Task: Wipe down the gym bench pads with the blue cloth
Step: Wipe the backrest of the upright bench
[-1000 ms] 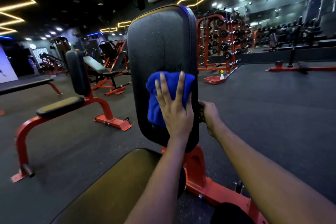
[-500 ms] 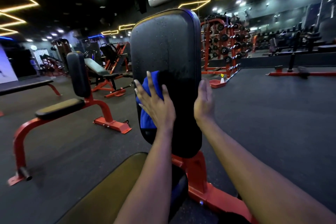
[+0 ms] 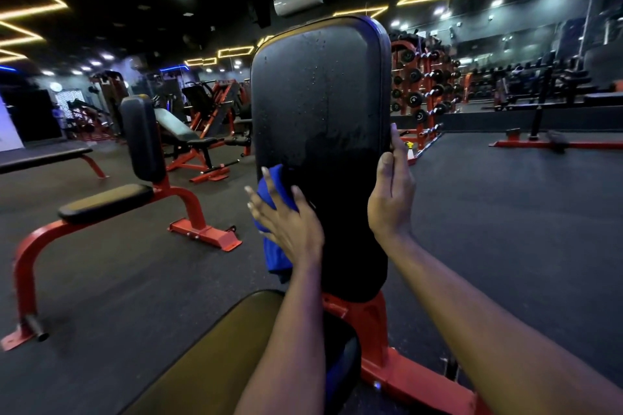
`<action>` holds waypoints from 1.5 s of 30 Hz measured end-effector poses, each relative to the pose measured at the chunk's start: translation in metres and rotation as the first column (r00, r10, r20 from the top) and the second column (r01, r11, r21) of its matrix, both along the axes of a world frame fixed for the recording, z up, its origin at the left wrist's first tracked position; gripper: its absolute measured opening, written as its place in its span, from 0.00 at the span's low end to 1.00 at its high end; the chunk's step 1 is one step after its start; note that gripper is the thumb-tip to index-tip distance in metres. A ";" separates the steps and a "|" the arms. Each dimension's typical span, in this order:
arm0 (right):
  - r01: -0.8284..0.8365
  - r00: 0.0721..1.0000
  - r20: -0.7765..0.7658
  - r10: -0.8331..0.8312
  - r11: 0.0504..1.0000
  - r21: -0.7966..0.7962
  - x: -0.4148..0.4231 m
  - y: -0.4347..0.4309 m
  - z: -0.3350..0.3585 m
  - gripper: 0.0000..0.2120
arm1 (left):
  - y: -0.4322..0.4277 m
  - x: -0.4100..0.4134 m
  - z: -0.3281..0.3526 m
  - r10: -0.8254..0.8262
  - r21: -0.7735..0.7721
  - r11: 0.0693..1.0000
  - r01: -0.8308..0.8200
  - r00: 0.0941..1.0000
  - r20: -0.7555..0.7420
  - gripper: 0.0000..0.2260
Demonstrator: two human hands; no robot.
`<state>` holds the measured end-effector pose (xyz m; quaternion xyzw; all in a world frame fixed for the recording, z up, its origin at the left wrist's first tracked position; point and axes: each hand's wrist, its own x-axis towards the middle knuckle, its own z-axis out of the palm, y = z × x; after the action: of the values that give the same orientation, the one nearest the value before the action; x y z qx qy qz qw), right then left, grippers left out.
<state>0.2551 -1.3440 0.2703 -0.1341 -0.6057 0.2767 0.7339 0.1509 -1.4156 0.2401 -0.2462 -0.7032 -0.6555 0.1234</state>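
The tall black vinyl back pad (image 3: 320, 104) of the near bench stands upright in the middle of the view. Its upper half is speckled with droplets and its lower half is darker and smeared wet. One blue cloth (image 3: 274, 256), bunched and soft, lies against the lower left edge of this pad, with a fold hanging down below the wrist. The left hand (image 3: 290, 229) presses it there with fingers spread and straight, so the blue shows between and beneath them. The right hand (image 3: 391, 199) lies flat along the pad's right edge, fingers straight and pointing up, holding nothing. This bench has two pads: the back pad and one dark padded seat (image 3: 209, 357) with an olive sheen, low in the view under the left forearm. Both are carried on a red steel frame (image 3: 381, 347). To the left stands one second red-framed bench with black pads (image 3: 108, 204), well apart, and beyond it one flat black bench (image 3: 43, 155). Behind the right hand is one red rack of dumbbells (image 3: 424, 91), and one small spray bottle (image 3: 409, 150) sits on the floor near its foot.
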 end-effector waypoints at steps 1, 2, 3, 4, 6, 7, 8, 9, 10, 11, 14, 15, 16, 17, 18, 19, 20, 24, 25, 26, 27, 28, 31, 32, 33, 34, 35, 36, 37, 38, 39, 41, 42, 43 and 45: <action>0.010 1.000 0.005 -0.010 1.000 -0.013 0.000 -0.002 0.000 0.23 | 0.000 -0.010 0.005 0.010 0.012 1.000 -0.010 1.000 0.012 0.26; 0.015 1.000 0.008 -0.015 0.999 -0.030 0.000 -0.003 0.001 0.23 | 0.000 -0.019 0.009 0.015 0.027 1.000 -0.015 1.000 0.020 0.26; 0.016 1.000 0.005 -0.016 0.999 -0.043 0.000 -0.004 0.002 0.23 | -0.001 -0.027 0.011 0.014 0.045 0.999 -0.015 1.000 0.028 0.26; 0.015 1.000 -0.001 -0.015 0.999 -0.047 0.000 -0.003 0.002 0.23 | -0.003 -0.033 0.012 0.007 0.065 0.998 -0.010 0.999 0.041 0.26; 0.001 1.000 0.002 -0.001 0.999 -0.040 -0.001 -0.004 0.002 0.23 | -0.004 -0.036 0.009 -0.013 0.093 0.996 0.006 0.998 0.069 0.26; -0.007 1.000 0.004 0.007 0.999 -0.038 -0.002 -0.005 0.002 0.22 | -0.005 -0.031 0.002 -0.005 0.093 0.996 -0.002 0.997 0.079 0.27; -0.008 1.000 0.001 0.008 0.999 -0.040 -0.002 -0.006 0.003 0.21 | -0.006 -0.021 -0.010 0.014 0.079 0.997 -0.022 0.995 0.098 0.27; -0.001 1.000 -0.006 0.000 0.999 -0.045 -0.001 -0.008 0.003 0.21 | -0.009 -0.008 -0.025 0.031 0.057 0.998 -0.039 0.991 0.130 0.28; 0.013 1.000 -0.015 -0.014 0.999 -0.051 0.000 -0.008 0.005 0.21 | -0.011 0.006 -0.041 0.033 0.040 0.998 -0.040 0.985 0.167 0.29; 0.025 1.000 -0.016 -0.025 0.998 -0.055 0.000 -0.009 0.005 0.22 | -0.014 0.016 -0.056 0.019 0.031 0.999 -0.026 0.979 0.202 0.29; 0.025 0.999 -0.031 -0.026 0.999 -0.038 0.003 -0.013 0.005 0.21 | -0.019 0.009 -0.064 -0.024 0.047 0.999 0.011 0.961 0.276 0.27; 0.014 0.999 -0.033 -0.016 0.999 -0.039 0.003 -0.013 0.005 0.21 | -0.018 0.000 -0.055 -0.021 0.057 0.998 0.003 0.951 0.310 0.26; 0.007 0.999 -0.037 -0.009 0.999 -0.040 0.003 -0.013 0.004 0.21 | -0.018 -0.009 -0.042 -0.013 0.065 0.998 -0.009 0.945 0.327 0.25; 0.010 0.999 -0.036 -0.011 0.999 -0.034 0.003 -0.014 0.004 0.21 | -0.016 -0.018 -0.026 -0.005 0.070 0.997 -0.017 0.952 0.306 0.24; 0.020 0.999 -0.031 -0.021 0.999 -0.029 0.003 -0.014 0.003 0.21 | -0.014 -0.025 -0.011 -0.001 0.073 0.997 -0.016 0.972 0.235 0.23; 0.028 0.999 -0.028 -0.029 0.999 -0.027 0.003 -0.013 0.003 0.21 | -0.011 -0.029 0.007 -0.014 0.089 0.996 0.002 0.991 0.135 0.23; 0.033 0.999 -0.025 -0.033 0.999 -0.026 0.003 -0.013 0.004 0.21 | -0.007 -0.033 0.023 -0.029 0.114 0.993 0.025 0.999 0.033 0.23; 0.032 0.999 -0.023 -0.033 0.999 -0.029 0.002 -0.012 0.004 0.21 | 0.000 -0.028 0.023 -0.004 0.111 0.993 0.027 0.978 -0.207 0.26; 0.037 0.999 -0.023 -0.038 0.999 -0.026 0.002 -0.012 0.004 0.21 | -0.003 -0.022 0.004 -0.006 0.096 0.995 0.028 0.977 -0.214 0.27; 0.042 0.999 -0.025 -0.043 0.999 -0.025 0.003 -0.012 0.005 0.21 | -0.007 -0.016 -0.018 -0.012 0.074 0.997 0.027 0.980 -0.196 0.28; 0.045 0.999 -0.027 -0.045 0.999 -0.025 0.003 -0.011 0.004 0.21 | -0.011 -0.011 -0.039 -0.019 0.046 0.999 0.027 0.987 -0.158 0.28; 0.042 0.999 -0.027 -0.043 0.999 -0.027 0.003 -0.012 0.004 0.21 | -0.014 -0.007 -0.055 -0.019 0.019 1.000 0.021 0.994 -0.109 0.28; 0.029 0.999 -0.023 -0.030 0.999 -0.036 0.003 -0.014 0.005 0.21 | -0.013 -0.006 -0.052 -0.016 -0.014 1.000 0.017 0.999 0.036 0.27; 0.031 0.999 -0.022 -0.032 0.999 -0.038 0.003 -0.013 0.005 0.21 | -0.012 -0.009 -0.039 -0.014 -0.012 1.000 0.015 0.999 0.048 0.27; 0.031 0.999 -0.026 -0.032 0.999 -0.037 0.003 -0.013 0.005 0.21 | -0.011 -0.013 -0.023 -0.009 0.001 1.000 0.009 1.000 0.013 0.27; 0.029 0.999 -0.030 -0.030 0.999 -0.035 0.003 -0.012 0.006 0.21 | -0.010 -0.018 -0.006 -0.003 0.022 1.000 0.004 0.998 -0.062 0.27; 0.028 0.999 -0.031 -0.029 0.999 -0.036 0.003 -0.012 0.006 0.21 | -0.007 -0.024 0.012 -0.005 0.048 0.999 0.012 0.989 -0.148 0.28; 0.029 0.999 -0.032 -0.030 0.999 -0.039 0.004 -0.011 0.006 0.21 | -0.003 -0.030 0.031 -0.019 0.071 0.997 0.036 0.975 -0.222 0.29; 0.026 0.999 -0.032 -0.027 0.999 -0.042 0.004 -0.012 0.006 0.20 | 0.000 -0.034 0.047 -0.029 0.082 0.995 0.054 0.960 -0.279 0.30; 0.024 0.999 -0.031 -0.025 0.999 -0.042 0.003 -0.012 0.006 0.20 | 0.002 -0.035 0.057 -0.037 0.085 0.994 0.067 0.948 -0.316 0.31; 0.024 0.999 -0.030 -0.025 0.999 -0.039 0.003 -0.012 0.006 0.20 | 0.004 -0.036 0.061 -0.041 0.087 0.993 0.074 0.940 -0.338 0.31; 0.025 0.999 -0.030 -0.026 0.999 -0.033 0.002 -0.012 0.006 0.21 | 0.004 -0.033 0.042 -0.035 0.104 0.992 0.077 0.933 -0.358 0.32; 0.022 0.999 -0.030 -0.023 0.999 -0.030 0.002 -0.012 0.006 0.21 | 0.001 -0.028 0.023 -0.043 0.101 0.992 0.082 0.938 -0.343 0.32; 0.022 0.999 -0.031 -0.023 0.999 -0.026 0.003 -0.012 0.006 0.21 | -0.004 -0.021 0.001 -0.058 0.082 0.993 0.089 0.946 -0.320 0.32; 0.027 0.999 -0.034 -0.028 0.999 -0.018 0.003 -0.012 0.005 0.21 | -0.014 -0.011 -0.033 -0.088 0.042 0.994 0.104 0.955 -0.284 0.31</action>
<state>0.2581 -1.3564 0.2753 -0.1442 -0.5886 0.2743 0.7467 0.1400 -1.4295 0.2075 -0.3672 -0.6470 -0.6385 0.1970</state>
